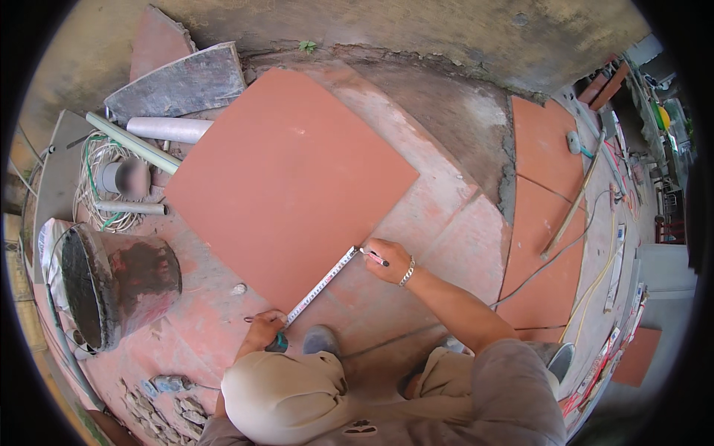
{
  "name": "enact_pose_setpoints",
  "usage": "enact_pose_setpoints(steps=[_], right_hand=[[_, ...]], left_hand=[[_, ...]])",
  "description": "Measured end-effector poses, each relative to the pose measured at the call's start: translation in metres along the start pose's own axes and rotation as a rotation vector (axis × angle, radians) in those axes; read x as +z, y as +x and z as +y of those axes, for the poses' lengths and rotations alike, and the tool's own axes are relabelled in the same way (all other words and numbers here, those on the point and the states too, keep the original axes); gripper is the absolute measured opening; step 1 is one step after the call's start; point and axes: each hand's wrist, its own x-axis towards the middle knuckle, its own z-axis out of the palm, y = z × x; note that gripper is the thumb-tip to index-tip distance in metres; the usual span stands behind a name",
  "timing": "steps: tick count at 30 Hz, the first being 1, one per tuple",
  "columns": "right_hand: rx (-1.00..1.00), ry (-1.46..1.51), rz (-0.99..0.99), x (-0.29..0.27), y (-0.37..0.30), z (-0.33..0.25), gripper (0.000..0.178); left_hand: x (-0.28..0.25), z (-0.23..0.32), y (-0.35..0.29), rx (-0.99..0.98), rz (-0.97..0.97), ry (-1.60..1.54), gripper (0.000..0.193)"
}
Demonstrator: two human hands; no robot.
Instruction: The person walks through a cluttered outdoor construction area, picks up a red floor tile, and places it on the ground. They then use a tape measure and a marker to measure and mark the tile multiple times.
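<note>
A large square terracotta tile (290, 186) lies on the floor in front of me, one corner toward my feet. Along its near right edge runs the white blade of a tape measure (321, 287). My left hand (262, 331) is closed around the teal-and-black tape case (278, 343) by the tile's near corner. Farther up that edge, my right hand (389, 261) pinches a red-and-white marker (376, 258), its tip beside the blade's far end. A chain bracelet (407, 272) circles the right wrist.
To the left are a dirty bucket (141, 286) on its side, coiled cable (93, 175) and pipes (167, 129). A power tool (169, 383) and rubble (160, 412) lie near left. Tiles (539, 238) with a long strip (569, 215) across them lie at right. Slabs (182, 82) lean on the wall.
</note>
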Motion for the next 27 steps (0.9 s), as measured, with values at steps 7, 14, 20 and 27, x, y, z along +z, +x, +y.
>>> enact_pose_setpoints(steps=[7,14,20,27], right_hand=[[-0.014,0.034,0.006,0.000,0.002,-0.006,0.011],[0.025,0.011,-0.027,-0.005,0.002,-0.001,0.010],[0.107,0.003,-0.005,-0.021,0.022,-0.020,0.011],[-0.133,0.015,0.197,-0.076,0.070,-0.081,0.024]], left_hand=[[0.001,0.003,-0.006,0.010,0.009,-0.054,0.013],[0.000,-0.002,0.000,0.036,-0.011,-0.007,0.014],[-0.002,-0.007,0.003,0.083,-0.011,0.036,0.013],[-0.002,-0.015,0.007,0.103,-0.001,0.058,0.014]])
